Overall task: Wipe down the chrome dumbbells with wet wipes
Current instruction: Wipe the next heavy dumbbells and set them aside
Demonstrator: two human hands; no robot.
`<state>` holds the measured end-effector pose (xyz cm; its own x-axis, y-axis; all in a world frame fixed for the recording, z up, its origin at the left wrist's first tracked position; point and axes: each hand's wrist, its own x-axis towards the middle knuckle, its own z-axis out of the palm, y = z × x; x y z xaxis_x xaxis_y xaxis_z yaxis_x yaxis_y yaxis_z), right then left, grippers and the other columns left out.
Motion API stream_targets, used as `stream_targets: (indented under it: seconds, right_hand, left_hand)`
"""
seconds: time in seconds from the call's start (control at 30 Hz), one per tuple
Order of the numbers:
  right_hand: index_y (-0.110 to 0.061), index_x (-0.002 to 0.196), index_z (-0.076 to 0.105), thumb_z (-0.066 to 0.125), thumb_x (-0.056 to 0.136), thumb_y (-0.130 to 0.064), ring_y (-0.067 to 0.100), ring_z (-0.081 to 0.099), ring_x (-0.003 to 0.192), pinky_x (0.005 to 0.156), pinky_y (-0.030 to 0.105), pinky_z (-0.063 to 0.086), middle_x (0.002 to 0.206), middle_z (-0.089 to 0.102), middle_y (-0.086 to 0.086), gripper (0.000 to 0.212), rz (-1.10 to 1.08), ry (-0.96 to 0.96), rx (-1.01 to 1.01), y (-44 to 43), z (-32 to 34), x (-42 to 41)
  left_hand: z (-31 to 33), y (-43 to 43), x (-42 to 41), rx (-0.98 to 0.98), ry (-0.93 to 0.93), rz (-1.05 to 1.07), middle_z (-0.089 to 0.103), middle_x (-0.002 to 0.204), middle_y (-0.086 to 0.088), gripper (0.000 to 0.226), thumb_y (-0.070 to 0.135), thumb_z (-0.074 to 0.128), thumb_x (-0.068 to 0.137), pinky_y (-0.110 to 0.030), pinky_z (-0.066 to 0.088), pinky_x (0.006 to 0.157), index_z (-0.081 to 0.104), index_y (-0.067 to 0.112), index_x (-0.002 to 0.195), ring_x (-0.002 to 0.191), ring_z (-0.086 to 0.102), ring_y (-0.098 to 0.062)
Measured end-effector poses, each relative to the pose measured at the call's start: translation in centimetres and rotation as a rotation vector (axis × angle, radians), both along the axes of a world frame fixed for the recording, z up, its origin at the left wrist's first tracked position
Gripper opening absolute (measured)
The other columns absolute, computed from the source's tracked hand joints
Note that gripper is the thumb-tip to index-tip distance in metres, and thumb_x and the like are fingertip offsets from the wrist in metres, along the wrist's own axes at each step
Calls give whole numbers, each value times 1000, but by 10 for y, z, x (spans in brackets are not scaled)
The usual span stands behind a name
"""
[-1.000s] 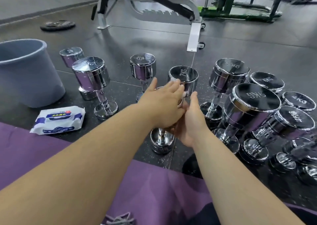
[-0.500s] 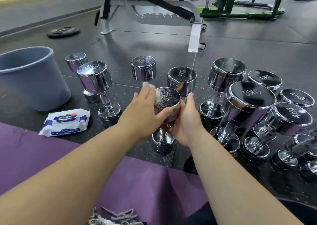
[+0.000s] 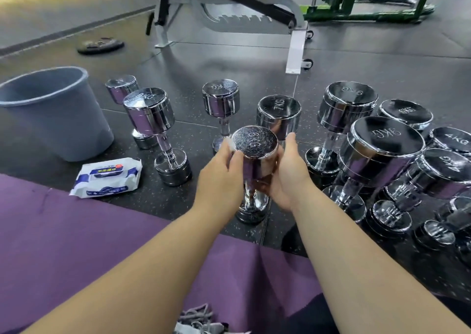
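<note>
A purple mat (image 3: 76, 244) covers the floor nearest the camera, under both forearms. Just past its edge, on the dark speckled floor (image 3: 204, 61), the 6KG dumbbell (image 3: 254, 142) stands upright on its lower head, straight ahead between the two hands. The left hand (image 3: 221, 178) is at the left side of the upper head, its fingers (image 3: 224, 155) curled and pinching a white wet wipe (image 3: 230, 145) against the rim. The right hand (image 3: 288, 175) cups the right side of the same head, fingers wrapped round the chrome and thumb pointing up.

To the left, a pack of wet wipes (image 3: 107, 177) lies flat near the mat, with a grey bucket (image 3: 51, 119) behind it. To the right, a crowded group of upright chrome dumbbells includes a 9KG dumbbell (image 3: 384, 140). A 7KG dumbbell (image 3: 279, 109) stands just behind the held one, and more stand to its left.

Farther off are a weight plate (image 3: 100, 44), a weight bench (image 3: 295, 43) and a green frame (image 3: 356, 7).
</note>
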<state>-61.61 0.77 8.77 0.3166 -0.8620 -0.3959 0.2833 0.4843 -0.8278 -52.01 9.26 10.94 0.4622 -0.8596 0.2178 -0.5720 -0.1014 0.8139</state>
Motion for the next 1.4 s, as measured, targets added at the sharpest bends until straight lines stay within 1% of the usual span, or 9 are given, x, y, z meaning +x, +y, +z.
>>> stream_targets:
  seconds: [0.07,0.17,0.37,0.53,0.67,0.87,1.03,1.17,1.4]
  right_hand:
    - [-20,120,64,24,94,-72,27,72,97,95,50,52,98,76,6,71,-14,63,-27,5,2,4]
    - [-21,117,64,27,91,-75,28,67,104,99,48,49,109,73,7,71,-49,208,-60,7,2,3]
    - [-17,104,68,31,81,-71,25,64,101,97,50,48,101,71,6,70,-140,416,-337,6,21,2]
    - [-23,106,68,35,91,-60,23,65,102,96,44,49,102,72,1,52,-137,379,-356,1,22,2]
    - [-26,97,70,35,83,-66,23,67,99,94,45,51,99,74,0,55,-139,357,-311,-1,20,7]
    - [-21,111,70,31,102,-52,12,65,80,59,20,46,98,74,2,50,-130,319,-304,-7,16,2]
    - [-20,106,71,34,103,-50,7,60,65,54,19,43,84,71,-3,48,-119,290,-288,-11,15,6]
    - [-22,84,64,37,103,-48,2,53,53,53,19,39,51,56,-19,42,-115,263,-292,-11,13,7]
    - [-19,99,69,38,102,-47,6,64,65,51,17,45,81,71,-7,42,-93,208,-247,-11,10,5]
  left_hand:
    - [3,-8,-7,37,342,25,60,87,1,26,33,37,100,-15,44,74,53,24,81,79,55,-20]
    - [6,-23,-5,-14,750,117,65,73,2,35,32,42,90,-36,46,78,65,21,66,78,56,-24]
    - [3,-37,17,-141,581,102,70,104,7,25,9,54,97,-17,51,78,66,31,100,86,65,-3]
    - [-1,-44,22,47,619,120,63,69,-1,35,30,50,99,-26,41,66,62,16,70,70,52,-20]
    - [2,-50,25,39,813,-47,75,81,9,47,44,30,105,-16,50,61,70,21,98,73,69,-6]
    - [-28,-46,20,149,786,4,75,91,4,49,64,40,88,-42,45,104,76,32,82,93,66,-17]
    - [-15,-56,19,-44,907,55,67,71,1,28,25,54,95,-29,44,62,72,10,81,64,55,-16]
    - [-7,-60,30,-86,829,-16,71,90,-1,25,28,50,99,-25,50,63,70,16,108,74,63,-14]
    - [-9,-59,29,51,896,-156,74,101,-12,56,57,29,100,-34,44,75,70,19,96,84,64,-23]
